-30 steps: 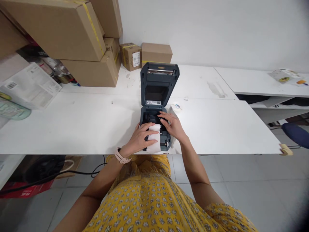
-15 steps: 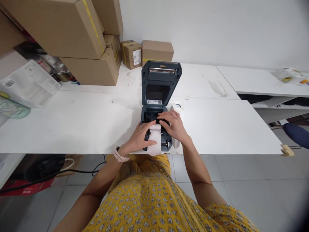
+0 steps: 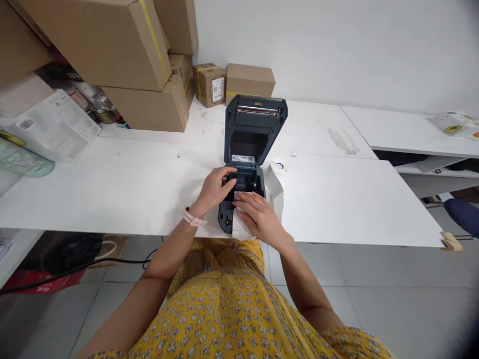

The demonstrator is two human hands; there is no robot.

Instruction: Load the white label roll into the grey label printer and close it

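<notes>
A dark label printer (image 3: 256,130) stands at the table's front edge with its lid raised. My left hand (image 3: 217,189) is at the left side of its bay, thumb and fingers apart, fingertips at the bay's edge. My right hand (image 3: 262,219) grips a white label roll (image 3: 243,195) at the front of the bay, its fingers over the top. A loose strip of labels (image 3: 241,228) hangs from the roll over the printer's front. The roll's right part is hidden under my fingers. Behind it, the inside of the bay shows.
Right of the printer stands another white roll (image 3: 279,166) with a strip of backing paper (image 3: 275,192) beside it. Cardboard boxes (image 3: 149,107) are stacked at the back left. A green bottle (image 3: 26,158) lies at the far left. A chair (image 3: 462,217) is at the right.
My left hand has moved off the roll, up to the bay's left edge. My right hand has come down over the roll and strip. The view has shifted slightly.
</notes>
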